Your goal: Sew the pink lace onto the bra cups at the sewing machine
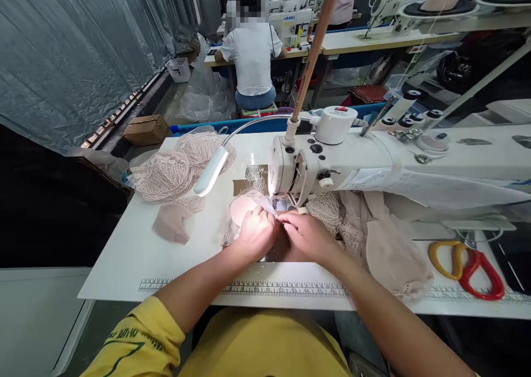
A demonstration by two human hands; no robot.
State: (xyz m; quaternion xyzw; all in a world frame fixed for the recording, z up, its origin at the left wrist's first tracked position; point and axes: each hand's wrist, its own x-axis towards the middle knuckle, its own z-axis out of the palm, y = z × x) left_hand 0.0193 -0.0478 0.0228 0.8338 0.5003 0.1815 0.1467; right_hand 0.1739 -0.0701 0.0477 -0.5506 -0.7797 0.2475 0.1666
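Just in front of the sewing machine's (290,172) needle, a piece of pale pink lace fabric (259,200) with a smooth round cup (243,210) lies on the machine bed. My left hand (259,230) is closed on this lace, fingers curled down beside the needle. From the other side, my right hand (305,232) pinches the edge of the same lace with thumb and forefinger, close to the left fingertips. The exact stitch point is partly hidden by my fingers. More lace and pink fabric (394,249) lies right of my right hand.
Piled lace pieces (178,166) and a loose pink scrap (172,222) lie on the table's left. A lamp (211,171) arches over the bed. Scissors (467,269) with yellow and red handles rest at right. A printed ruler (290,291) runs along the front edge. A person (253,56) sits ahead.
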